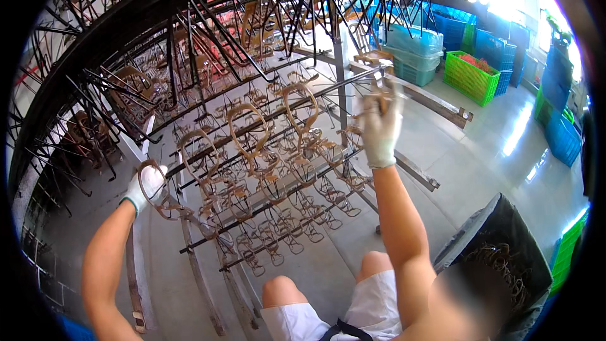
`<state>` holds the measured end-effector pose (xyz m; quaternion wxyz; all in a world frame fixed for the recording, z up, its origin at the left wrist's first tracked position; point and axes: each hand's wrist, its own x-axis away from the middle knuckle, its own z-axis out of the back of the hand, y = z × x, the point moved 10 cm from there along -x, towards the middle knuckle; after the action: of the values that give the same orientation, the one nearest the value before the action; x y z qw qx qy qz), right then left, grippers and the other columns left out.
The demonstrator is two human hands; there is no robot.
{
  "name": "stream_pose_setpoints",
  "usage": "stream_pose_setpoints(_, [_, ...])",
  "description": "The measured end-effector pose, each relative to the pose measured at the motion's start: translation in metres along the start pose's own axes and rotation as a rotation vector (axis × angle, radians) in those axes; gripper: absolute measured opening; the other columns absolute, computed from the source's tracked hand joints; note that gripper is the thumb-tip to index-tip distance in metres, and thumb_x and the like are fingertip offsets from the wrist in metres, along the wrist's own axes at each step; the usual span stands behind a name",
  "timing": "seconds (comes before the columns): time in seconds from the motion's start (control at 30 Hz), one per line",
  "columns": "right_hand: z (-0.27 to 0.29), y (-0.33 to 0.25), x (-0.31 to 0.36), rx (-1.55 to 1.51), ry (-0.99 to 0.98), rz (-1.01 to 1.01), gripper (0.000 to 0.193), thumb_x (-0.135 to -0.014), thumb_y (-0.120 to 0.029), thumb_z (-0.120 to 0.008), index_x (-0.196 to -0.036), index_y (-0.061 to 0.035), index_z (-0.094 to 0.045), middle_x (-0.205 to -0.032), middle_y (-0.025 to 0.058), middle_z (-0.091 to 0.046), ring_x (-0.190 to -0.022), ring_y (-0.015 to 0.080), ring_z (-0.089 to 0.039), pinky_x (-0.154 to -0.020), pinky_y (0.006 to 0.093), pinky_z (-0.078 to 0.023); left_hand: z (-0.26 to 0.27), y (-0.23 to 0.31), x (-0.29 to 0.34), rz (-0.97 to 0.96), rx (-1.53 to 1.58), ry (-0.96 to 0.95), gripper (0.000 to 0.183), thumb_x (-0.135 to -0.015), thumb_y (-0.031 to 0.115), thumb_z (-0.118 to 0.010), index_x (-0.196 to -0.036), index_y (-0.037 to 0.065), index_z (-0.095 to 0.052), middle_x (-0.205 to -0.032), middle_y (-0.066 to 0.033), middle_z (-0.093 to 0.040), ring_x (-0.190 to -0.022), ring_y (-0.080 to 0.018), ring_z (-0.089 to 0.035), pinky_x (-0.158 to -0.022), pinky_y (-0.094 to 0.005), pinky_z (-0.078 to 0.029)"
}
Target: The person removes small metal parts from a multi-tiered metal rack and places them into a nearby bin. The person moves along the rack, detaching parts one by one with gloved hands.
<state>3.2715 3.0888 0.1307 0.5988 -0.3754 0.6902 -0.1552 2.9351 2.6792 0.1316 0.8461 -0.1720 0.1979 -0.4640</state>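
Observation:
In front of me a rack of black bars [284,112] carries rows of brown hoop-shaped pieces [247,127], with smaller looped pieces [297,244] hanging on its lower bars. My left hand [142,188], in a white glove, is closed around the left end of the upper bar. One brown hoop [153,209] passes in front of it and partly hides the fingers. At the right end of that bar is my gloved right hand [382,127], raised higher. Its fingers are smeared by motion, and something brown shows between them; their grip is unclear.
A dark curved overhead rail [136,30] with many black hooks crosses above the rack. Metal beams [435,104] lie beside and below it. A black-lined bin [505,240] of brown pieces stands near right. Green [470,79] and blue crates [495,50] stand far right.

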Motion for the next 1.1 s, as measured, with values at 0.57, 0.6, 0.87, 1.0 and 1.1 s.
stream_pose_setpoints(0.57, [-0.086, -0.067, 0.088, 0.233, -0.192, 0.120, 0.072, -0.078, -0.009, -0.066, -0.141, 0.0048, -0.034, -0.090, 0.0130, -0.064, -0.100, 0.0319, -0.057, -0.098, 0.0448, -0.040, -0.002, -0.017, -0.007, 0.393, 0.397, -0.075, 0.044, -0.092, 0.043, -0.043, -0.101, 0.006, -0.066, -0.100, -0.0243, -0.068, -0.092, -0.0443, -0.065, -0.081, -0.0498, -0.052])
stream_pose_setpoints(0.6, [-0.088, -0.052, 0.082, 0.048, -0.286, -0.082, 0.067, -0.079, -0.009, -0.065, -0.139, 0.0044, -0.038, -0.088, 0.0119, -0.063, -0.091, 0.0256, -0.058, -0.087, 0.0395, -0.045, -0.005, -0.023, -0.004, 0.460, 0.397, -0.104, 0.048, -0.092, 0.048, -0.043, -0.101, 0.008, -0.068, -0.102, -0.0259, -0.067, -0.096, -0.0437, -0.064, -0.083, -0.0490, -0.052])
stream_pose_setpoints(0.87, [-0.083, -0.063, 0.103, 0.214, -0.135, 0.089, 0.064, -0.082, -0.008, -0.069, -0.139, 0.0022, -0.041, -0.093, 0.0086, -0.061, -0.089, 0.0169, -0.055, -0.082, 0.0343, -0.045, 0.007, 0.006, -0.006, -0.075, 0.076, 0.138, 0.007, -0.076, 0.011, -0.060, -0.080, 0.006, -0.057, -0.073, -0.0215, -0.061, -0.070, -0.0410, -0.064, -0.061, -0.0482, -0.051])
stream_pose_setpoints(1.0, [-0.071, -0.079, 0.094, 0.136, 0.028, 0.189, 0.066, -0.085, -0.002, -0.067, -0.142, 0.0021, -0.035, -0.093, 0.0079, -0.059, -0.078, 0.0122, -0.055, -0.070, 0.0269, -0.046, 0.005, -0.008, -0.005, 0.163, 0.223, 0.000, 0.033, -0.092, 0.036, -0.046, -0.089, 0.007, -0.061, -0.080, -0.0216, -0.063, -0.075, -0.0408, -0.062, -0.069, -0.0477, -0.048])
stream_pose_setpoints(1.1, [-0.069, -0.094, 0.109, -0.100, -0.094, 0.008, 0.067, -0.088, -0.001, -0.065, -0.144, 0.0007, -0.030, -0.091, 0.0063, -0.059, -0.072, 0.0089, -0.056, -0.064, 0.0223, -0.047, 0.020, -0.002, -0.001, 0.328, 0.437, -0.046, 0.037, -0.092, 0.038, -0.045, -0.089, 0.005, -0.060, -0.083, -0.0225, -0.064, -0.077, -0.0421, -0.061, -0.071, -0.0485, -0.047])
